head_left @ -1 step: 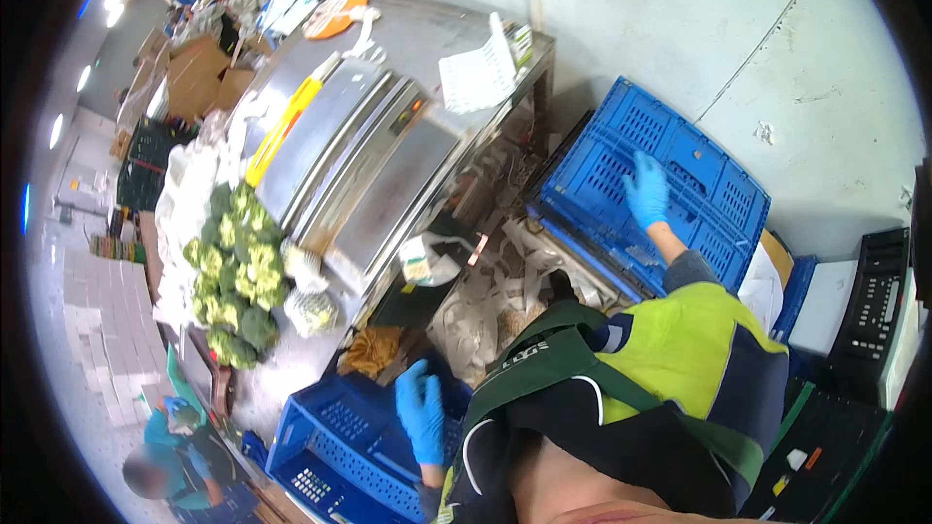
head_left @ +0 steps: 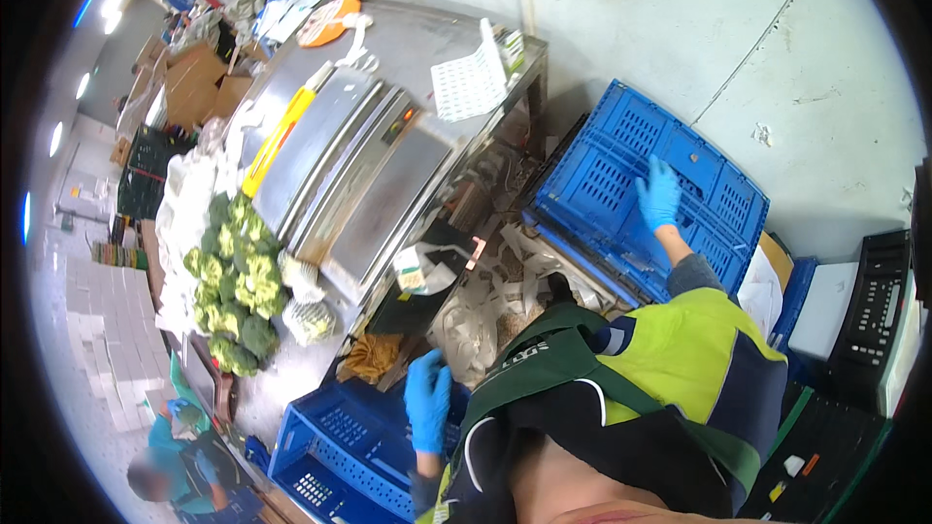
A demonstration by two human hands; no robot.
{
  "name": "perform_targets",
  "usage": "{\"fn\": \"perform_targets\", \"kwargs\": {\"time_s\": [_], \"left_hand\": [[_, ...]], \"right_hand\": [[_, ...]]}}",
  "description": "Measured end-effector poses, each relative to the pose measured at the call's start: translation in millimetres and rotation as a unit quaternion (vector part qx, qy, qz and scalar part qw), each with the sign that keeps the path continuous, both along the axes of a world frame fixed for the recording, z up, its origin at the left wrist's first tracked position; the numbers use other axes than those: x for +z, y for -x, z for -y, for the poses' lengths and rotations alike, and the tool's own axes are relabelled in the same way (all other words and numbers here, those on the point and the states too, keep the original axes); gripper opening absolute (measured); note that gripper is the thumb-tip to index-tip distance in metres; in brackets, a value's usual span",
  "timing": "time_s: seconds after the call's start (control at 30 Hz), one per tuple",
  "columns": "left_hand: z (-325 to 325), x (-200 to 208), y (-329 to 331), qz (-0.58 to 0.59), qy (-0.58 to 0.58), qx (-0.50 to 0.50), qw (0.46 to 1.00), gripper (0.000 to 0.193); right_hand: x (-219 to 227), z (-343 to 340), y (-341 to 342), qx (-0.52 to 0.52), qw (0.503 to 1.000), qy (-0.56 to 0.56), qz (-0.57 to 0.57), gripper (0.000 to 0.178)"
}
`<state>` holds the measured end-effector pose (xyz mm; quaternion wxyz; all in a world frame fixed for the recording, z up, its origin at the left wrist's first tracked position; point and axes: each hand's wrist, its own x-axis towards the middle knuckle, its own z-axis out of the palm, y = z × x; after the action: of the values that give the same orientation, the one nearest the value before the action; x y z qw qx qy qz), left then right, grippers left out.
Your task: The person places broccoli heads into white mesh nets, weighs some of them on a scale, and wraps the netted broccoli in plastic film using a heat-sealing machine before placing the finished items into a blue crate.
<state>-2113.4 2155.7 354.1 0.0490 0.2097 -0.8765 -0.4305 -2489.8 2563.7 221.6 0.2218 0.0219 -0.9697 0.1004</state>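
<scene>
My right hand (head_left: 660,193), in a blue glove, rests over the top of a stack of folded blue plastic crates (head_left: 604,144) against the wall. Its fingers are apart and it grips nothing. My left hand (head_left: 427,404), also gloved in blue, is raised at my waist, fingers stretched upward with nothing in them. Beside and partly behind it stands an upright blue crate (head_left: 340,471) with perforated sides. Several heads of broccoli (head_left: 233,281) are piled on the steel table (head_left: 291,378) to the left, next to wrapped heads (head_left: 309,320).
A steel wrapping machine (head_left: 388,165) with a yellow bar sits on the table. Loose plastic film (head_left: 466,330) and a brown cloth (head_left: 373,357) lie below its edge. A printer-like device (head_left: 859,320) stands at far right. Another person (head_left: 189,461) works at lower left.
My right hand has shifted slightly right across the folded crates. My left hand has risen a little. The view has moved slightly.
</scene>
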Motion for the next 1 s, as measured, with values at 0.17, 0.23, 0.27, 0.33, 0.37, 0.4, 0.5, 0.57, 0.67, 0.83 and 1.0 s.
{"fn": "perform_targets", "kwargs": {"time_s": [0.17, 0.23, 0.27, 0.33, 0.37, 0.4, 0.5, 0.57, 0.67, 0.83, 1.0], "left_hand": [[-62.1, -59.1, 190.2, 0.044, 0.026, -0.378, 0.924, 0.032], [-107.8, -94.6, 255.7, 0.003, 0.052, -0.48, 0.876, 0.032], [-137.1, -97.8, 288.2, 0.023, 0.032, -0.517, 0.855, 0.031], [-194.3, -120.2, 339.9, 0.012, -0.022, -0.554, 0.832, 0.029], [-221.2, -131.5, 360.8, -0.018, -0.019, -0.563, 0.826, 0.028], [-250.9, -126.1, 377.4, 0.005, -0.014, -0.565, 0.825, 0.028], [-313.2, -144.8, 403.4, -0.033, -0.026, -0.581, 0.813, 0.029], [-339.6, -155.1, 413.2, -0.136, 0.09, -0.576, 0.801, 0.049], [-364.9, -201.0, 423.6, -0.268, 0.185, -0.539, 0.777, 0.063], [-377.4, -153.5, 436.5, -0.111, 0.23, -0.6, 0.758, 0.047], [-327.0, -36.7, 389.2, -0.224, 0.198, -0.637, 0.711, 0.017]], "right_hand": [[-43.5, -120.9, 1.0, 0.021, 0.989, 0.028, 0.141, 0.065], [-23.4, -123.6, 12.6, 0.001, 0.977, 0.025, 0.211, 0.069], [-9.2, -124.6, 15.4, -0.01, 0.969, 0.023, 0.246, 0.07], [-5.6, -137.4, 16.5, 0.002, 0.97, -0.007, 0.245, 0.075], [-14.4, -150.6, 16.4, 0.009, 0.967, -0.01, 0.256, 0.074], [-24.5, -161.0, 14.5, 0.01, 0.963, -0.012, 0.27, 0.074], [-3.6, -171.6, 25.1, 0.04, 0.962, -0.028, 0.267, 0.06], [19.1, -196.2, 37.7, 0.053, 0.985, -0.009, 0.166, 0.049], [87.3, -223.8, 70.6, 0.035, 0.995, -0.041, 0.083, 0.043], [118.8, -269.8, 124.2, -0.025, 0.994, -0.1, -0.022, 0.052], [111.6, -235.6, 110.6, -0.074, 0.991, -0.114, -0.009, 0.06]]}}
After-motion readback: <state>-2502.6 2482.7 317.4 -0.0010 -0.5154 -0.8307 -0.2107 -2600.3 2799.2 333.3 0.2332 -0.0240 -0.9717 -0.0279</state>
